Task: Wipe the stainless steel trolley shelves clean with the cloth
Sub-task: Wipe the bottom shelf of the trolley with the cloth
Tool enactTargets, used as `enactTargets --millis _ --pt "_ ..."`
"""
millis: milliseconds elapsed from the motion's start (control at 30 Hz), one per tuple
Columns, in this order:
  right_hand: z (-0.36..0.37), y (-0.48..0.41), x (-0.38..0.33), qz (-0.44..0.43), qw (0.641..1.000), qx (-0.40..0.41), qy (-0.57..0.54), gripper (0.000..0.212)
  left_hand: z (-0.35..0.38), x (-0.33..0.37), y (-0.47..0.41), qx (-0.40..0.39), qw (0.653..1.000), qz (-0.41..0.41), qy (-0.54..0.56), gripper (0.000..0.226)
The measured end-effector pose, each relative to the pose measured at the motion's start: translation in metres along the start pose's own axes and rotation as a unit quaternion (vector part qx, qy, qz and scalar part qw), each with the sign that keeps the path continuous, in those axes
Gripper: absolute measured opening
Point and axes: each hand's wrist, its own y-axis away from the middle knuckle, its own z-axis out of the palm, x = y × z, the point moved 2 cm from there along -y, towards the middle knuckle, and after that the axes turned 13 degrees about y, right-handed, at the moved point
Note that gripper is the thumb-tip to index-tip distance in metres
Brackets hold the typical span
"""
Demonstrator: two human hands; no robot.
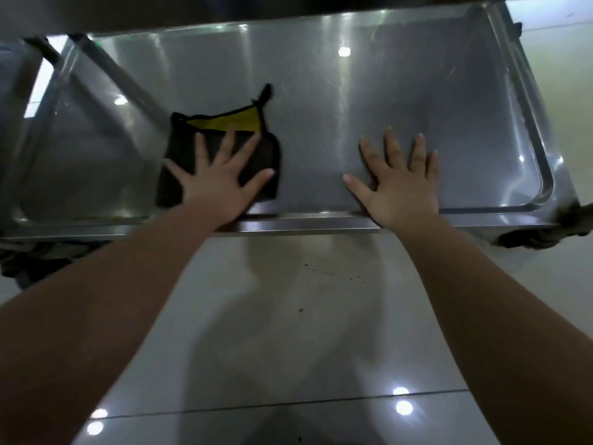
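The left forearm [106, 303] and right forearm [500, 303] reach forward over the tiled floor [288, 364] to the lower shelf [321, 101] of the trolley. The left hand [218, 187] lies flat, fingers spread and uncurled, pressing the cloth [268, 155] onto the steel; nothing is gripped. The right hand [402, 191] is likewise flat and released, resting on bare steel beside the left hand with a clear gap between them. The cloth is dark, folded, with a yellow face turned up beyond the left fingertips and a hanging loop [266, 93] further out. Probable faults: because the cloth is held by palm pressure only, it may slip or bunch on the slick surface during a stroke; the folded corner may drag unevenly and leave streaks; the bracing right hand is likely to leave prints on the shelf; a hard push could roll the trolley on its caster [532, 240], visible to the right of the right hand. Obstructions: the upper shelf [192, 14] overhangs beyond both hands and restricts reach to the far edge; the raised rim [305, 223] under both wrists interrupts strokes toward the person; a frame tube [131, 88] crosses beyond the left hand. Dark specks [333, 275] mark the floor between the forearms.
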Motion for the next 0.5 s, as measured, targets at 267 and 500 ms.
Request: enactTargets --millis 267,500 --pt "0.001 -0.002 -0.008 0.016 0.999 -0.010 0.032 0.072 0.020 0.061 0.020 -0.036 0.998 0.054 0.005 0.072" --pt "0.004 -0.001 0.000 0.012 1.000 -0.001 0.002 0.069 0.021 0.054 0.025 -0.043 0.996 0.072 0.007 0.073"
